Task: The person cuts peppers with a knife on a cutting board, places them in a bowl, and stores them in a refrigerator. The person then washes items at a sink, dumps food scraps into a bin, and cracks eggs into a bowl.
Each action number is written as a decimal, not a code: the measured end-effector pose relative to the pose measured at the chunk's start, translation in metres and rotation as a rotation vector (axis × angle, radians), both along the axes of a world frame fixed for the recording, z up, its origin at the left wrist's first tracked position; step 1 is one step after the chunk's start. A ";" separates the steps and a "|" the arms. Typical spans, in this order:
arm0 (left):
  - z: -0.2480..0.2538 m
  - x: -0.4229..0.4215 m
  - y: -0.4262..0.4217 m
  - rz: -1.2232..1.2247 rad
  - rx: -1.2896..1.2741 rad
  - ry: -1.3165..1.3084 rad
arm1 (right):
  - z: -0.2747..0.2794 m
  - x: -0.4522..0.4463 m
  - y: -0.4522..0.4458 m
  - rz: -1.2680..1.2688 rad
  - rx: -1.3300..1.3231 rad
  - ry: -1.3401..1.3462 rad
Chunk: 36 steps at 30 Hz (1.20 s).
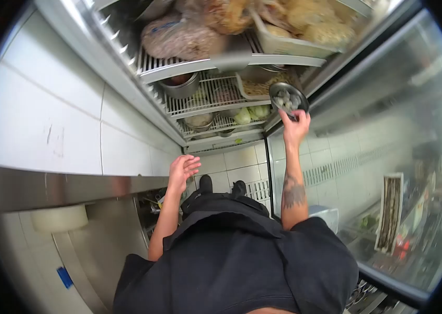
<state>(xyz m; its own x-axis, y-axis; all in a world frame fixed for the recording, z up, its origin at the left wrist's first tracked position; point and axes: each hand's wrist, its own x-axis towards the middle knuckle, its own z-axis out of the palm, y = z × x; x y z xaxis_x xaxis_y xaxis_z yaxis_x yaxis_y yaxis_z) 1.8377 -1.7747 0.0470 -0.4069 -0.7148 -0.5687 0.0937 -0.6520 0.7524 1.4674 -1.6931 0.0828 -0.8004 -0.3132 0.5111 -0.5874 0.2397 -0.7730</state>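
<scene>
My right hand [296, 125] grips the near rim of a small round metal bowl [282, 87], thumb and fingers closed on its edge. Pale greyish pieces [286, 99], perhaps shrimp, lie inside it. The bowl is up by the right side of an open fridge, in front of the wire shelves [215, 86]. Low on the left, my left hand [183, 168] hangs in the air with its fingers extended and apart, and nothing shows in it.
Bagged food [181, 41] and a plastic bin [289, 44] fill the upper shelf. Below are a metal pot [181, 86], a tray of small pieces [255, 90] and green vegetables [252, 113]. The glass door [357, 136] stands open to the right; a steel counter edge [74, 186] runs along the left.
</scene>
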 end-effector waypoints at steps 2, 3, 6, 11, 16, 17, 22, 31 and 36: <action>0.001 0.004 0.004 0.004 0.004 -0.012 | 0.014 0.035 0.010 0.116 -0.031 -0.141; 0.001 0.006 0.006 0.014 0.013 -0.005 | 0.009 0.046 0.004 0.185 -0.017 -0.148; 0.001 0.008 0.005 0.000 0.020 0.006 | -0.005 0.082 -0.028 0.364 -0.002 -0.285; 0.006 0.008 0.005 -0.034 -0.023 0.004 | -0.068 0.126 -0.141 0.376 0.050 -0.197; 0.008 0.019 0.010 -0.054 -0.013 0.012 | -0.097 0.140 -0.160 0.316 0.030 -0.116; 0.007 0.025 0.010 -0.060 -0.005 0.000 | -0.099 0.139 -0.148 0.339 0.053 -0.127; -0.027 0.039 0.012 -0.210 -0.206 -0.262 | -0.161 0.145 0.035 0.335 0.392 -0.077; 0.176 -0.016 0.031 -0.727 -1.472 -0.291 | -0.265 0.087 0.563 -0.362 1.162 -0.874; 0.264 -0.023 0.131 -0.768 -2.158 -0.270 | -0.181 0.050 0.596 -0.265 0.835 -1.025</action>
